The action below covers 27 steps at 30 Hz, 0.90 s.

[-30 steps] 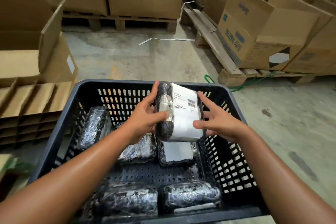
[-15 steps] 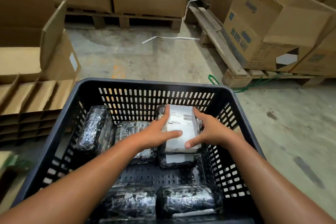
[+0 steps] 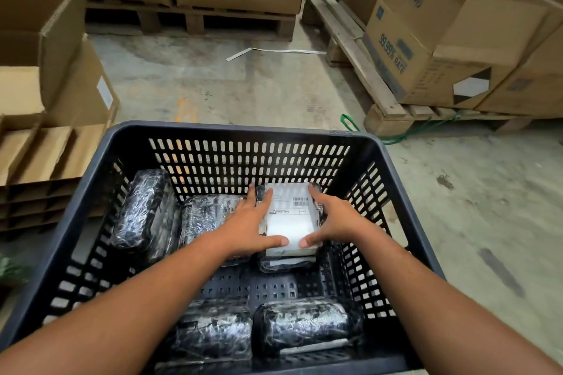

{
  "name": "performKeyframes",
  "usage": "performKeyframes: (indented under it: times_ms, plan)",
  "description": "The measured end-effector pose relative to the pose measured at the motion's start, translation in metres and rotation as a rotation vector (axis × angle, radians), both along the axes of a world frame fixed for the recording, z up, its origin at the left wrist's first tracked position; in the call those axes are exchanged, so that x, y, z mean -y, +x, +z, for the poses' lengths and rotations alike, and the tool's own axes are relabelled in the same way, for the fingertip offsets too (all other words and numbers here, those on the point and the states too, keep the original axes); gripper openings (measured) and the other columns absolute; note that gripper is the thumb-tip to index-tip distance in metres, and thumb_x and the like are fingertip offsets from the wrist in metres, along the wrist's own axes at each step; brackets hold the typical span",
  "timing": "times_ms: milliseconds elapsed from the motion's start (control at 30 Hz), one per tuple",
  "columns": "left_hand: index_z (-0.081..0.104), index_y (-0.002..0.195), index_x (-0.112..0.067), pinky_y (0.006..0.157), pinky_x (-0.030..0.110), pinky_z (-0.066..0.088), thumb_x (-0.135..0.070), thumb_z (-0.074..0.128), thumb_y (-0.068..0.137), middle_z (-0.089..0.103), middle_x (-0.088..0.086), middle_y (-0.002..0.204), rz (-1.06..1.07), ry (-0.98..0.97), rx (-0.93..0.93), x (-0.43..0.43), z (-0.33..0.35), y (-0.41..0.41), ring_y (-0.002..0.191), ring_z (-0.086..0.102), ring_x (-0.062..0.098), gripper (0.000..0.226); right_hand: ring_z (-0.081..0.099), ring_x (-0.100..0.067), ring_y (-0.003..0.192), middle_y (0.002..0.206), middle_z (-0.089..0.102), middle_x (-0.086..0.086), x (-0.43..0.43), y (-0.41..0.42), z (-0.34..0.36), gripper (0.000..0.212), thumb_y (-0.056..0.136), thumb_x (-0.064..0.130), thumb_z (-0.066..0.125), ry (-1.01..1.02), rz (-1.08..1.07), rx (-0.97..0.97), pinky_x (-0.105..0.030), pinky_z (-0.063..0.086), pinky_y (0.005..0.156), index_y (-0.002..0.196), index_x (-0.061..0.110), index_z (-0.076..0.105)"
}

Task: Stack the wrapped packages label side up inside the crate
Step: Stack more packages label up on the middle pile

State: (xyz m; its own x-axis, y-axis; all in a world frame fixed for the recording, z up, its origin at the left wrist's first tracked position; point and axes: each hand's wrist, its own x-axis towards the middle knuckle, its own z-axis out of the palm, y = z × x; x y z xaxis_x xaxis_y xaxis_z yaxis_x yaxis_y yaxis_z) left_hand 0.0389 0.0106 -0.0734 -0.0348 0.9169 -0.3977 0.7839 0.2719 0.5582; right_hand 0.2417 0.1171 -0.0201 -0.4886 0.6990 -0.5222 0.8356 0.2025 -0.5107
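A black slotted plastic crate [image 3: 231, 131] fills the lower half of the view. Inside, at the far right, a black-wrapped package with a white label [image 3: 291, 216] facing up lies flat on top of another labelled package [image 3: 286, 263]. My left hand [image 3: 246, 225] grips its left side and my right hand [image 3: 333, 221] grips its right side, thumbs on its near edge. More black-wrapped packages lie in the crate: one leaning at the far left [image 3: 141, 210], one beside my left hand [image 3: 207, 215], two at the near wall [image 3: 304, 324].
Open cardboard boxes [image 3: 54, 49] and flat cardboard dividers [image 3: 45, 152] sit to the left. Wooden pallets with cartons [image 3: 426, 49] line the right and far sides. Concrete floor [image 3: 243, 91] with a white strap and a green cord lies beyond the crate.
The labelled package was upright above the crate in both hands; it has come down and been laid flat, label up, on the package at the far right.
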Motion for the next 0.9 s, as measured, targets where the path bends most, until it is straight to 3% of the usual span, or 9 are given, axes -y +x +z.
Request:
performKeyframes:
  times_ms: [233, 400, 533, 667, 900]
  plan:
    - [-0.003, 0.161, -0.030, 0.122, 0.056, 0.011, -0.080, 0.068, 0.063, -0.022, -0.007, 0.166, -0.023, 0.071, 0.004, -0.002, -0.003, -0.010, 0.154, -0.005, 0.032, 0.131, 0.037, -0.034, 0.150, 0.165, 0.040, -0.006, 0.000, 0.000, -0.008, 0.151, 0.045, 0.038, 0.105, -0.004, -0.017, -0.032, -0.050, 0.031, 0.123, 0.165, 0.032, 0.015]
    - [-0.003, 0.161, -0.031, 0.121, 0.058, 0.009, -0.085, 0.062, 0.059, -0.024, -0.009, 0.165, -0.034, 0.038, 0.019, -0.005, -0.008, -0.014, 0.153, -0.009, 0.036, 0.132, 0.037, -0.034, 0.150, 0.164, 0.040, -0.005, -0.002, -0.001, -0.011, 0.150, 0.047, 0.034, 0.105, -0.029, -0.032, -0.039, -0.051, 0.030, 0.123, 0.165, 0.032, 0.015]
    - [-0.006, 0.160, -0.032, 0.120, 0.058, 0.007, -0.080, 0.066, 0.068, -0.027, -0.008, 0.164, -0.037, 0.029, 0.015, -0.006, -0.008, -0.011, 0.152, -0.011, 0.038, 0.126, 0.034, -0.033, 0.151, 0.167, 0.036, -0.004, 0.000, -0.001, -0.007, 0.147, 0.050, 0.033, 0.105, -0.045, -0.032, -0.047, -0.053, 0.029, 0.124, 0.165, 0.032, 0.014]
    - [-0.001, 0.162, -0.030, 0.122, 0.055, 0.011, -0.079, 0.067, 0.069, -0.023, -0.006, 0.166, -0.029, 0.069, -0.003, -0.001, -0.001, -0.011, 0.154, -0.003, 0.033, 0.125, 0.032, -0.034, 0.151, 0.169, 0.031, -0.004, 0.005, -0.002, -0.004, 0.141, 0.058, 0.031, 0.102, -0.030, -0.007, -0.027, -0.050, 0.028, 0.122, 0.166, 0.031, 0.010]
    - [0.010, 0.160, -0.035, 0.125, 0.055, 0.010, -0.059, 0.072, 0.081, -0.025, 0.000, 0.164, -0.126, 0.076, -0.036, 0.010, 0.007, -0.005, 0.155, -0.004, 0.032, 0.104, 0.022, -0.026, 0.157, 0.173, 0.019, 0.002, 0.011, 0.007, 0.031, 0.133, 0.067, 0.041, 0.097, -0.012, 0.264, 0.160, -0.046, 0.022, 0.125, 0.166, 0.035, 0.008]
